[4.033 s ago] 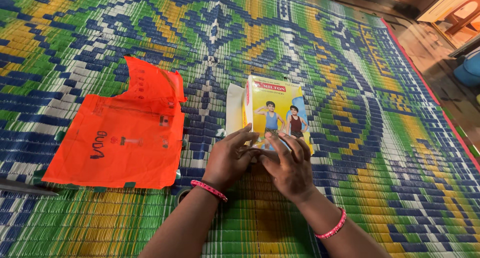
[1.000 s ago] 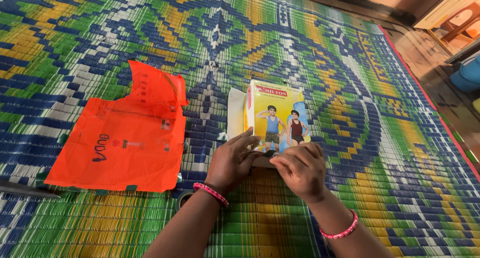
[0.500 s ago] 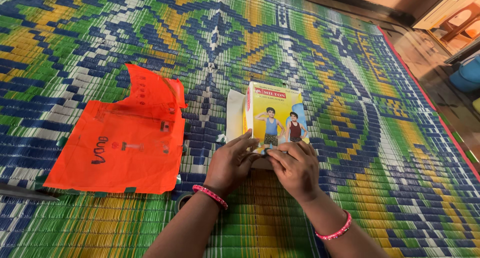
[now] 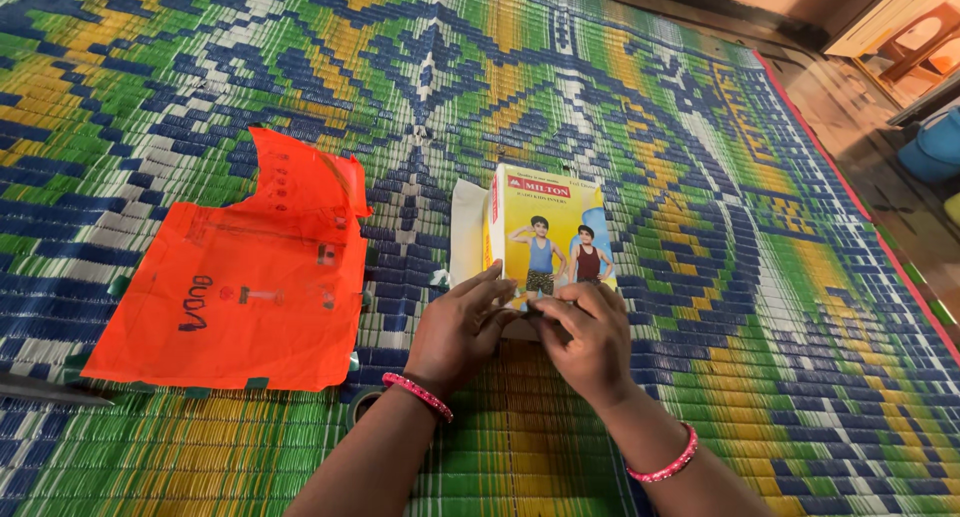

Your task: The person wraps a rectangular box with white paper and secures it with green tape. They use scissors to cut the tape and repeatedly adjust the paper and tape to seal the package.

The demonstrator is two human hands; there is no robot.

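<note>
One woven mat (image 4: 620, 107), patterned in blue, green, yellow and white with a red border along its right edge, covers nearly the whole floor in view. One orange sheet (image 4: 250, 277), cut with a curved notch at its far edge and marked with dark writing, lies flat on the left part of the mat; small green tabs show along its near edge. One flat yellow carton (image 4: 545, 227), printed with two pictured children, lies near the middle of the mat, just right of the sheet and apart from it, with one white flap open on its left side. Two hands work at the carton's near edge. The left hand (image 4: 455, 327) lies flat, fingers extended, pressing the near left corner of the carton. The right hand (image 4: 590, 342) is curled, its fingertips (image 4: 550, 307) pinched narrowly on something small at the near edge; what they pinch cannot be told. The two hands touch at the fingertips. Two pink beaded bangles (image 4: 418, 395) are worn, one on each wrist. One dark tape roll (image 4: 362, 402) lies partly hidden under the left forearm. One dark blade tip (image 4: 40, 390) enters at the left edge, near the sheet's near corner.
</note>
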